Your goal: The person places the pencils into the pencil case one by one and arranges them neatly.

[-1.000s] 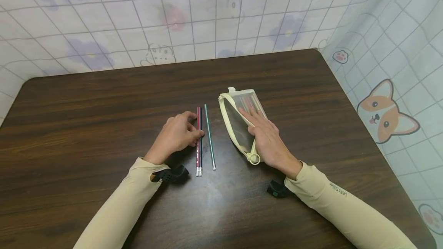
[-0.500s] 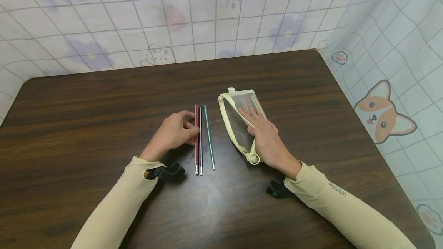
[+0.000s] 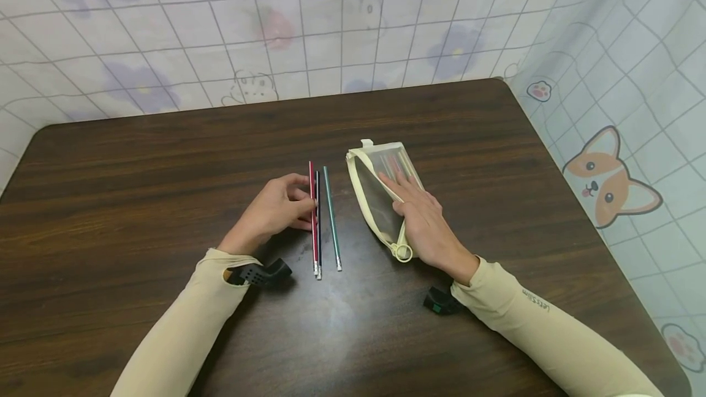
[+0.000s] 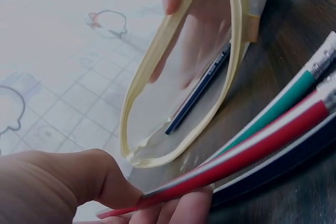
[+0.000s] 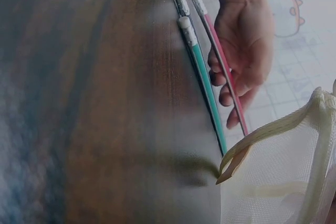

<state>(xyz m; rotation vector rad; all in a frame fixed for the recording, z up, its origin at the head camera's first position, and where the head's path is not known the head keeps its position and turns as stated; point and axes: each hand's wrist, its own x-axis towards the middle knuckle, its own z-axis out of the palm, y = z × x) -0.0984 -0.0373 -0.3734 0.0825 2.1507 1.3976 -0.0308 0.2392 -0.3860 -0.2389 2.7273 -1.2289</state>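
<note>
My left hand point(image 3: 274, 207) pinches a red pencil point(image 3: 315, 244) between thumb and fingers. In the right wrist view that red pencil point(image 5: 223, 64) appears tilted away from the two others. Right beside it on the table lies a dark pencil point(image 3: 319, 250); a green pencil point(image 3: 333, 219) lies a little further right. All three have eraser ends toward me. My right hand point(image 3: 426, 222) rests with extended fingers on a see-through mesh pencil pouch point(image 3: 357, 187) with a cream zip. Its mouth gapes toward the left hand, and a dark pencil point(image 4: 202, 87) shows inside.
A dark wooden table point(image 3: 165, 182) carries everything. Behind and to the right hangs a white checked curtain point(image 3: 320, 60) with cartoon prints. Black wrist devices sit under both wrists, the left one point(image 3: 265, 273) close to the pencils' eraser ends.
The left hand has shifted slightly left and away from me. The red pencil, first side by side with the dark one, has moved a little away from me. The right hand and pouch stay put.
</note>
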